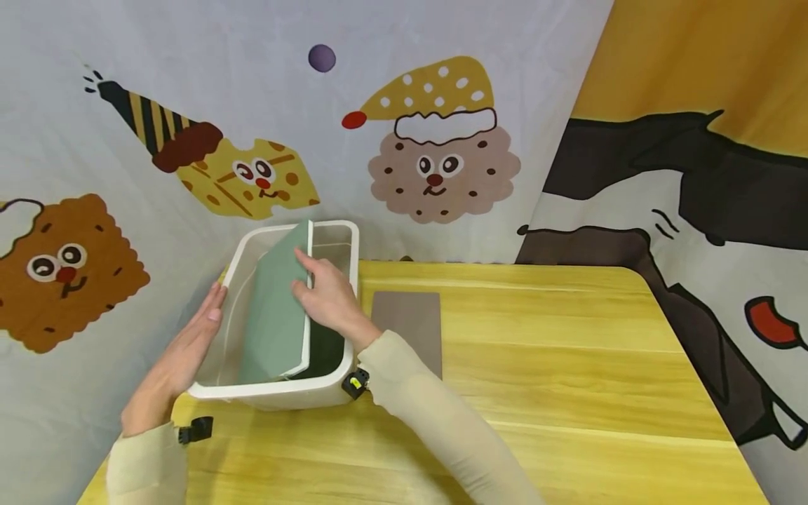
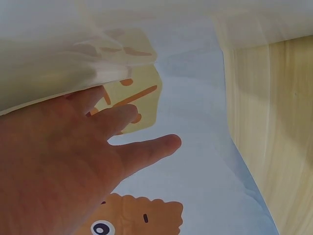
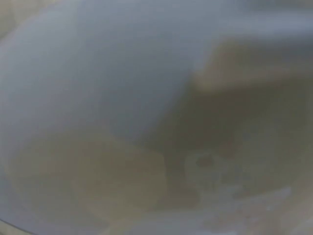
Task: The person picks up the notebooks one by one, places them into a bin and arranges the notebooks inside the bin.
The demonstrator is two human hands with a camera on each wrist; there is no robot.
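In the head view, the book (image 1: 274, 315) is leaning inside the bin (image 1: 252, 391); the right hand (image 1: 331, 294) is gripping its edge between the fingers, probably controlling its tilt; the left hand (image 1: 179, 358) is touching the bin's side, likely for steadiness; in the left wrist view, its fingers are lying straight and apart; in the right wrist view, blur is hiding the fingers.

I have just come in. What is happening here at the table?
A person's right hand holds a green-covered book, which is tilted inside a white bin. The left hand rests against the bin's left side. The bin stands on the wood-grain table, and a flat grey-brown item lies to its right.
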